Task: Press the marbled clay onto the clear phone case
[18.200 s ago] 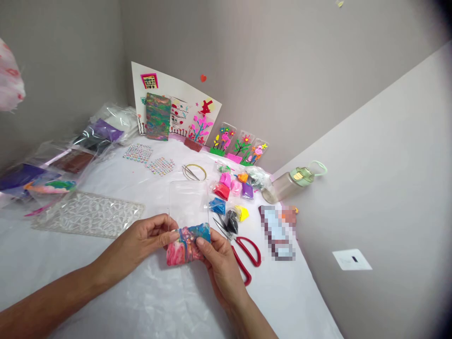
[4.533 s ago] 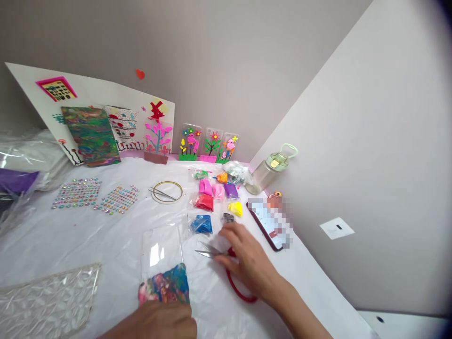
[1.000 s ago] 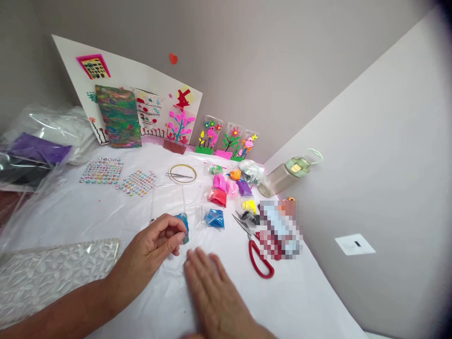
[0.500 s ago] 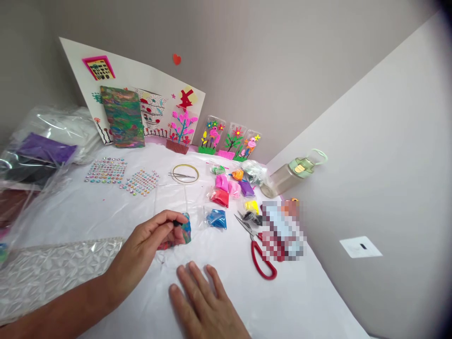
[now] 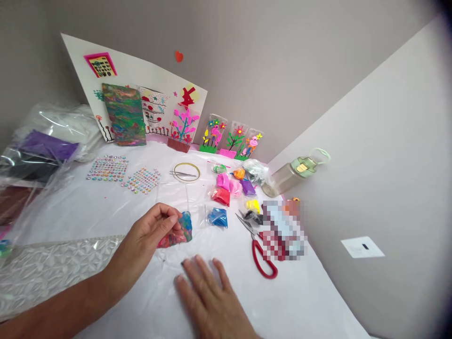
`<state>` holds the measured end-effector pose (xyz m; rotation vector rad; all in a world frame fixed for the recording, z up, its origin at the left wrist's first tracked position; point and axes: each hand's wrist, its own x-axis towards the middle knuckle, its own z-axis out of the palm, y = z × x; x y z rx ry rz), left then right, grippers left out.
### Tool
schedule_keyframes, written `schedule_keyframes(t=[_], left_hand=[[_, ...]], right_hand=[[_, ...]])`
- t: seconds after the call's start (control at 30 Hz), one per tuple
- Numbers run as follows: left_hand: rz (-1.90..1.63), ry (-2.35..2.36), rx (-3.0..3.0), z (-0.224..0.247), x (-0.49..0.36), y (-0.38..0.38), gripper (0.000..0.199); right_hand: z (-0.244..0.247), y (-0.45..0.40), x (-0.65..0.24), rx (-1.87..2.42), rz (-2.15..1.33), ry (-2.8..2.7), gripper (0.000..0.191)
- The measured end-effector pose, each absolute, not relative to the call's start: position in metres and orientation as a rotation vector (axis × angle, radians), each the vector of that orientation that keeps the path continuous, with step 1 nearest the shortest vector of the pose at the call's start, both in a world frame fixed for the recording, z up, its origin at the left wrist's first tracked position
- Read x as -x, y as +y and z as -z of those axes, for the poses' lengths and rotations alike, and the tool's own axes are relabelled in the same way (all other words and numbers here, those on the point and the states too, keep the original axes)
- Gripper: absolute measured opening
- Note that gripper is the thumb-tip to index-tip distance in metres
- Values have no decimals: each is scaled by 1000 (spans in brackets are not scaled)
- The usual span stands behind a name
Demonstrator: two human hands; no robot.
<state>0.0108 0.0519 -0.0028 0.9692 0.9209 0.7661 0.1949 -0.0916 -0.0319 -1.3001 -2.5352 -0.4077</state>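
Observation:
My left hand (image 5: 158, 228) hovers over a small flat slab of marbled blue, green and red clay (image 5: 187, 226), covering part of it. Its thumb and fingers are pressed together, and what they hold, if anything, is hidden. My right hand (image 5: 208, 292) lies palm down with fingers stretched on the white table cover (image 5: 300, 301), nearer to me than the slab. A dark speck of something shows at the tip of one of its fingers. Just right of the slab is a packet of blue clay (image 5: 218, 217).
Red-handled scissors (image 5: 259, 249) lie open at the right, beside a blurred-out object (image 5: 284, 230). Several clay packets (image 5: 221, 196), a bottle (image 5: 289, 175), tweezers in a yellow ring (image 5: 186, 173) and gem stickers (image 5: 108, 168) sit behind. Decorated panels (image 5: 125, 115) lean on the wall.
The black piece pinched in my left hand no longer shows there. My right hand has shifted slightly right and forward, and a dark speck now shows at its fingertip.

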Motion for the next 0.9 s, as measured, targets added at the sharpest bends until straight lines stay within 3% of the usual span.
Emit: schedule_keyframes(t=[0.17, 0.27, 0.4, 0.57, 0.73, 0.9], left_hand=[[-795, 911, -982, -4, -10, 52, 35], [-819, 891, -964, -14, -9, 52, 42], [-747, 863, -876, -28, -6, 54, 35], [-658, 817, -994, -42, 1, 69, 26], [-473, 761, -1394, -51, 12, 86, 27], [-453, 840, -1577, -52, 10, 79, 24]], right_hand=[[28, -90, -194, 1220, 314, -2438, 46], [6, -82, -200, 1305, 39, -2414, 57], [-17, -72, -205, 1567, -241, -2198, 24], [-6, -60, -191, 1665, -270, -2315, 48], [-10, -49, -183, 1667, -394, -2391, 18], [-24, -51, -195, 1716, -434, -2204, 9]])
